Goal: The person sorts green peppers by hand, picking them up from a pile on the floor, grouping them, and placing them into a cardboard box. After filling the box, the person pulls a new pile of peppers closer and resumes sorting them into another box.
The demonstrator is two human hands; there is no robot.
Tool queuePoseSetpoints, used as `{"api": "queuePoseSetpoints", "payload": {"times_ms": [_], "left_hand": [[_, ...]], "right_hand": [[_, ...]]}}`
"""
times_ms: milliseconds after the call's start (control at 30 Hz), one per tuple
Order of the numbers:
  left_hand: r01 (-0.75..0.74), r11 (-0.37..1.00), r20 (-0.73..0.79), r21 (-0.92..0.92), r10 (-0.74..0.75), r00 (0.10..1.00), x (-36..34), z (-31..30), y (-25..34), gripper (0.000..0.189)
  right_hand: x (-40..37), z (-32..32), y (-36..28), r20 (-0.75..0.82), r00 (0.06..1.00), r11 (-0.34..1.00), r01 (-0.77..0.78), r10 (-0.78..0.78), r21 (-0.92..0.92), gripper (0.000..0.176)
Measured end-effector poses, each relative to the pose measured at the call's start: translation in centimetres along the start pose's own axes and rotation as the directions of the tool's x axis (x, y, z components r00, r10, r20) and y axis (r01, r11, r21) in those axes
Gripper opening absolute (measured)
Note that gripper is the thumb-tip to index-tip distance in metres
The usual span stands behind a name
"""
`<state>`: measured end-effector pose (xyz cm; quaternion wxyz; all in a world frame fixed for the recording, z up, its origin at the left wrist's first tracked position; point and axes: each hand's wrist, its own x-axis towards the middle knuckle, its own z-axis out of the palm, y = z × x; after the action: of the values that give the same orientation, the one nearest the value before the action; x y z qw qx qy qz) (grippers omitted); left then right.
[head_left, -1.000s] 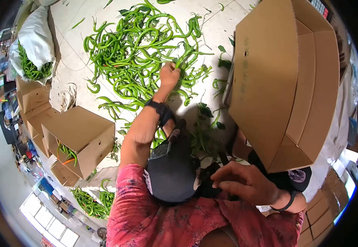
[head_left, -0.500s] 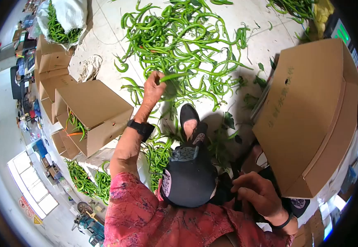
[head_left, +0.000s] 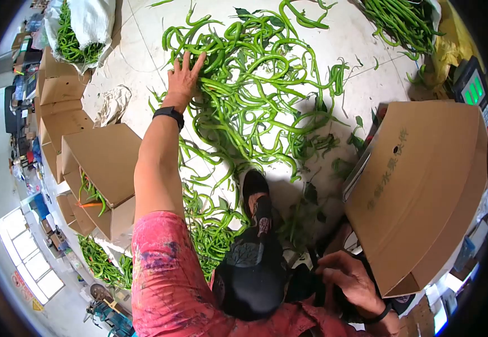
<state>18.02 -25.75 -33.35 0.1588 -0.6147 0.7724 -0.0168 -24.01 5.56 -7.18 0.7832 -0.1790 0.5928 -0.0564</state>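
Observation:
My left hand [head_left: 183,80] reaches forward with its fingers spread over the left side of a heap of long green chili peppers [head_left: 266,62] on the floor. Its fingertips are at the peppers, and nothing is gripped in it. Near my right thigh, my right hand [head_left: 352,279] hangs with loosely bent fingers, the thumb a little apart. I see nothing held in it, though dark clothing behind makes its fingertips hard to read. More peppers [head_left: 207,244] lie beside my left leg. Some loose leaves [head_left: 310,194] lie by my foot.
A large cardboard box [head_left: 418,185] stands close on my right, a digital scale [head_left: 472,90] behind it. Open cardboard boxes [head_left: 101,160] line the left, one with peppers inside. A white sack [head_left: 95,22] of peppers is at far left; a yellow bag [head_left: 452,53] lies far right.
My left hand has moved forward and left, let go of the green chili pepper it held, and spread its fingers. My right hand has stayed almost in place. The view has shifted slightly.

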Motion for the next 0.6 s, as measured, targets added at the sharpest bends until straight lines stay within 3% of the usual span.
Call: {"api": "queuePoseSetpoints", "payload": {"times_ms": [33, 100, 200, 267, 333, 367, 400, 467, 600], "left_hand": [[-0.001, 1.000, 0.001, -0.005, 0.001, 1.000, 0.6, 0.9, -0.3, 0.116], [-0.155, 0.983, -0.079, -0.095, 0.148, 0.986, 1.5, 1.7, -0.9, 0.116], [-0.087, 0.963, 0.043, -0.253, 0.101, 0.994, 1.4, 0.7, 0.3, 0.117], [-0.125, 0.956, -0.030, -0.264, 0.122, 0.992, 0.8, 1.8, 0.0, 0.115], [-0.081, 0.981, -0.226, -0.174, 0.041, 0.973, 0.6, 1.6, 0.6, 0.114], [-0.072, 0.954, -0.175, -0.292, 0.021, 0.984, 0.9, 2.2, -0.1, 0.121], [-0.071, 0.955, -0.168, -0.290, 0.022, 0.986, 1.3, 2.4, -0.4, 0.121], [-0.058, 0.975, 0.037, -0.214, 0.068, 0.997, 2.1, 2.7, -0.9, 0.123], [-0.104, 0.983, -0.015, -0.153, 0.103, 0.995, 2.2, 2.5, 0.0, 0.100]], "right_hand": [[0.3, -0.1, 0.0, -0.004, 1.000, 1.000, -0.003, 0.003, -0.001, 0.024], [0.6, -0.2, 0.2, 0.001, 0.999, 0.997, -0.036, 0.036, 0.074, 0.022], [1.4, -0.4, 1.4, -0.013, 0.997, 0.996, 0.073, -0.072, 0.045, 0.020], [1.6, -0.2, 1.3, -0.024, 0.999, 0.995, 0.031, -0.029, 0.094, 0.019], [1.8, -0.5, 0.9, -0.044, 0.999, 0.991, -0.007, 0.013, 0.134, 0.018], [1.8, -0.4, 0.8, -0.045, 0.999, 0.989, -0.004, 0.011, 0.149, 0.017], [1.9, -0.3, 0.7, -0.041, 0.999, 0.987, 0.001, 0.006, 0.163, 0.017], [2.0, -0.1, 0.0, -0.041, 0.999, 0.984, -0.027, 0.035, 0.177, 0.017], [2.2, -0.2, 0.3, -0.052, 0.999, 0.987, 0.016, -0.008, 0.162, 0.017]]}}
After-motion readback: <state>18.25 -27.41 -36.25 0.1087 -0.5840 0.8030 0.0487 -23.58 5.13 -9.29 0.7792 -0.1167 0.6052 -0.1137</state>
